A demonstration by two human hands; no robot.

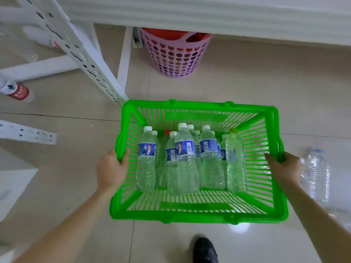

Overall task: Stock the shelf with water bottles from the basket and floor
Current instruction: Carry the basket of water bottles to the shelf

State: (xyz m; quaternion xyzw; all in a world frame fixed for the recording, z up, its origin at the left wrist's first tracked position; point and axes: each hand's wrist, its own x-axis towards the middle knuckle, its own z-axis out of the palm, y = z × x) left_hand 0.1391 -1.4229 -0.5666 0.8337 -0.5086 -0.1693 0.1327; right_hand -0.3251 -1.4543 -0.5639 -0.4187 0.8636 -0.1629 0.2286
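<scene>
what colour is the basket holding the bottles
The basket is bright green, clearest in the head view.

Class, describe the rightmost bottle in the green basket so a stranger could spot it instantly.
Start at the green basket in the middle. Among its upright water bottles, go to the rightmost bottle. It alone has a yellow-green cap; those beside it are white-capped.
</scene>
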